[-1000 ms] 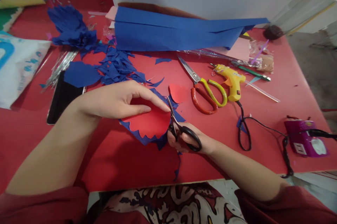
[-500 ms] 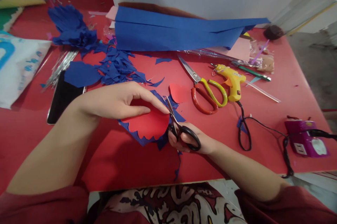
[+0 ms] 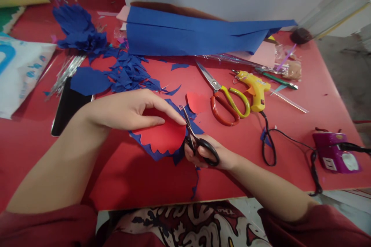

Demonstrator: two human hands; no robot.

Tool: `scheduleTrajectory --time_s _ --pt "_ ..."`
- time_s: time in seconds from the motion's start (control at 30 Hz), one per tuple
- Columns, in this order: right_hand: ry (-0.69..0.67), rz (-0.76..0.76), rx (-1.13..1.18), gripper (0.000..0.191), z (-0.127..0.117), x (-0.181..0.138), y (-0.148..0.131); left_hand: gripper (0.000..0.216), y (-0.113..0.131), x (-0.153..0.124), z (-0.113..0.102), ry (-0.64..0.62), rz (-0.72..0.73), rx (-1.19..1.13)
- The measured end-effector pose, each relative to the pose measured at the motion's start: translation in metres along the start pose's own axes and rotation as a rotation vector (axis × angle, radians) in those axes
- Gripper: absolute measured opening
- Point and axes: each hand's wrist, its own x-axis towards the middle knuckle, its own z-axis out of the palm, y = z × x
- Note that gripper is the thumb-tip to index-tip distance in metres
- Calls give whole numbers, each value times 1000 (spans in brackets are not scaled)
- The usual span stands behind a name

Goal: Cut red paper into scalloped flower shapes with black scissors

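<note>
My left hand (image 3: 136,111) pinches a red scalloped paper piece (image 3: 162,137) over blue paper (image 3: 153,154), its thumb and forefinger lying along the red surface. In my right hand (image 3: 208,152) is a small pair of black-handled scissors (image 3: 209,150), the fingers through the loops. Their slightly parted blades point away from me at the right edge of the papers, close to my left fingertip. Behind them lies a smaller red paper piece (image 3: 197,102). A thin blue strip (image 3: 195,183) hangs down below my right hand.
Large red-and-yellow-handled scissors (image 3: 224,102) and a yellow glue gun (image 3: 255,88) lie right of centre. Its cord runs near a purple power box (image 3: 336,152). Blue scraps (image 3: 130,71), a phone (image 3: 68,109) and folded blue sheets (image 3: 197,34) lie left and behind.
Both hands stay nearly in place. The scissors and papers have shifted very slightly left, and the blades remain at the paper's right edge.
</note>
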Motion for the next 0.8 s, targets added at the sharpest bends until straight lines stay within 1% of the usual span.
scheduleTrajectory --time_s 0.13,0.33,0.53,0.8 --pt "-14 -17 1 48 0 0 -1 39 -2 -1 0 10 -5 8" --pt "-45 -4 -28 49 -1 0 -2 40 -2 0 1 -17 2 -12" --pt "-17 18 8 49 0 1 -2 40 -3 -1 2 -22 1 -8" --pt "13 25 -3 49 0 0 -2 42 -4 0 1 -36 3 -41"
